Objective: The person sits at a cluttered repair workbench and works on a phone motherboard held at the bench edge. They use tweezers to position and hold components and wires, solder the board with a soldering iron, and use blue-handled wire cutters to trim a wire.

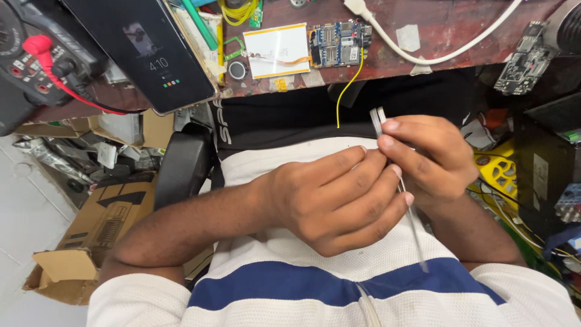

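Both my hands meet in front of my chest, over my white and blue striped shirt (315, 284). My right hand (433, 160) pinches a pair of thin metal tweezers (379, 121) between thumb and fingers. The joined end of the tweezers sticks up above the fingers and the long points run down towards my lap. My left hand (330, 197) is curled closed, with its fingertips pressed against the tweezers' shaft beside the right hand. Anything else between the fingers is hidden.
A reddish workbench (448, 24) holds a blue circuit board (339, 42) with a yellow wire (351, 85), a white panel (275, 48), a white cable (423, 57), a lit phone (145, 48) and a multimeter (24, 54). A cardboard box (91, 236) lies at the lower left.
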{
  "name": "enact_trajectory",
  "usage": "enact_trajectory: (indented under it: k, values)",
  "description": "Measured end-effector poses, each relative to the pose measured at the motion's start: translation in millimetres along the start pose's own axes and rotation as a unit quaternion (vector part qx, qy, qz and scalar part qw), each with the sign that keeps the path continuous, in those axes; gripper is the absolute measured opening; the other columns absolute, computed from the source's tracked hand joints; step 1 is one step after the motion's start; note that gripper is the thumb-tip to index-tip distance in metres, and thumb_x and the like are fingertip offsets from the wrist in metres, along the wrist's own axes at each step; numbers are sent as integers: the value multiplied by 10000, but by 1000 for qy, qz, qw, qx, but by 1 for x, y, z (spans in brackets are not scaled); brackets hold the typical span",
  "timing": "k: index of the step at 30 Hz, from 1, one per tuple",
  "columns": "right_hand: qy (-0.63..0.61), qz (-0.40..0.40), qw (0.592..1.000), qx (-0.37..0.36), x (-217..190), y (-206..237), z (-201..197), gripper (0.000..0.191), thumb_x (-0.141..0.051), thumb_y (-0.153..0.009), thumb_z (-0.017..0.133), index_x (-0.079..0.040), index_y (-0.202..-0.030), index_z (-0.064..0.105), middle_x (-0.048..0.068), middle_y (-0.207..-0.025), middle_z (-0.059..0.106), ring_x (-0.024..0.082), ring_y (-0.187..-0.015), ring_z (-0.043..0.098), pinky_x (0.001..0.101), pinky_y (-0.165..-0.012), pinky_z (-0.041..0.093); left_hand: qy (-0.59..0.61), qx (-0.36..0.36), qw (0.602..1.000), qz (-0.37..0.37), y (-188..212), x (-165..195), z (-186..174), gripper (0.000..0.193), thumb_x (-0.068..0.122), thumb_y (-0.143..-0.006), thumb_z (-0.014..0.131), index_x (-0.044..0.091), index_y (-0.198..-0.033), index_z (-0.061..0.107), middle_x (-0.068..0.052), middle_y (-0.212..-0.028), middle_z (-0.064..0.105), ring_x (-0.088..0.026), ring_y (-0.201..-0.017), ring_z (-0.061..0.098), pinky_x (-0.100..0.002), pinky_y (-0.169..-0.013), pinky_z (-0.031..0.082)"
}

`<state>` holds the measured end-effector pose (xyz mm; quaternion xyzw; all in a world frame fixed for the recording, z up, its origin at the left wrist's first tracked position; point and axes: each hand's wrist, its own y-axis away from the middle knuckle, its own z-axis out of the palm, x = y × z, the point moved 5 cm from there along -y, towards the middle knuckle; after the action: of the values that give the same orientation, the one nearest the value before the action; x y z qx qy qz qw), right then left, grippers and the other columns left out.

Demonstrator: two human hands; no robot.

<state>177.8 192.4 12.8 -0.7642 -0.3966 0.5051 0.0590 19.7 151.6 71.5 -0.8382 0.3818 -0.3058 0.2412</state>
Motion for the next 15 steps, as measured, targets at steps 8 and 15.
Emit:
enact_trajectory:
  k: [8, 15]
  values:
    - [-88, 129, 978, 139, 41, 41, -7, 313, -172, -981, 814, -28, -1194, 636, 223, -1177, 702, 317, -942, 760, 414, -787, 692, -55, 9, 998, -40, 21, -26, -2, 123, 114, -1015, 737, 62, -1123, 709, -99, -1088, 694, -253, -1004, 701, -355, -855, 552]
    - [-308, 277, 873, 259, 61, 67, -5, 445, -340, -979, 801, -30, -1257, 643, 221, -1086, 743, 309, -859, 765, 396, -694, 657, -139, -4, 977, -161, 33, -70, 12, 197, 125, -994, 743, 35, -1167, 715, -98, -1127, 676, -261, -1043, 655, -392, -868, 513]
